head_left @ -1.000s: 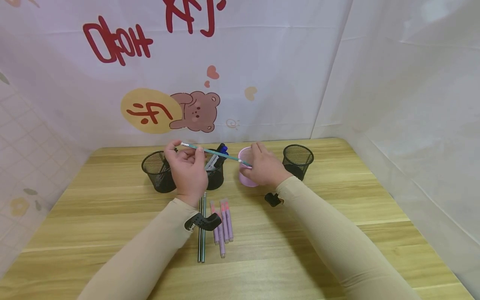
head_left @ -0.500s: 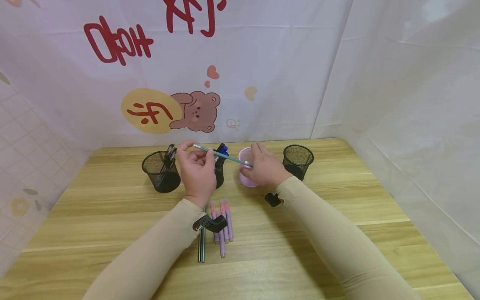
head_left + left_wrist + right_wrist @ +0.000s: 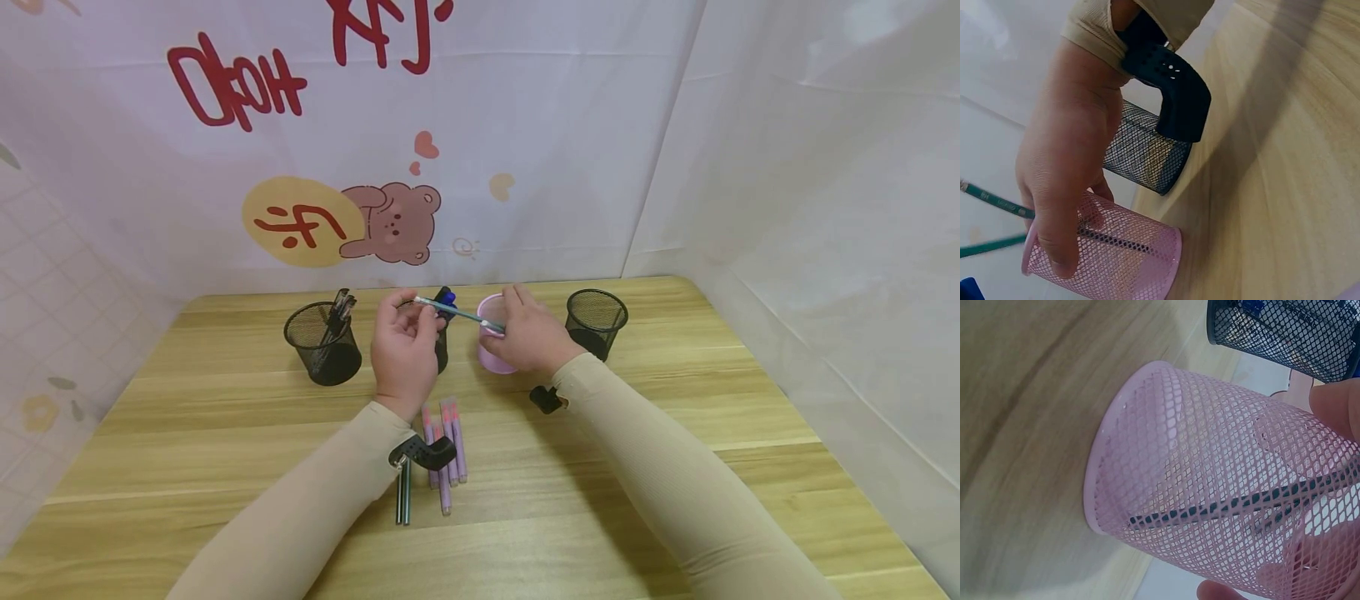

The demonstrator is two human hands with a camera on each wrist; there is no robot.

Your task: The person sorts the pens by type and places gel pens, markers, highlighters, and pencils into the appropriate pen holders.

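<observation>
My left hand point(image 3: 407, 357) pinches a green pencil point(image 3: 459, 312) near its white eraser end. The pencil slants right toward the pink mesh pen cup point(image 3: 495, 358), its far part hidden by my right hand point(image 3: 534, 335). That hand grips the cup's rim, fingers over the far side. A second white pencil end shows beside the rim. In the right wrist view, a dark green pencil point(image 3: 1241, 503) lies inside the cup, with a shorter pencil tip behind the mesh. In the left wrist view, two green pencils run to the rim beside my right hand point(image 3: 1063, 169).
Left of the pink cup stand two black mesh cups, one with black pens point(image 3: 341, 308), one with blue-capped markers point(image 3: 447, 298). Another black mesh cup point(image 3: 596, 321) is at right. Two pencils point(image 3: 402, 500) and several purple-pink sticks point(image 3: 446, 458) lie in front.
My left hand has moved right, bringing the pencil further toward the pink cup. The right hand and cup have stayed in place.
</observation>
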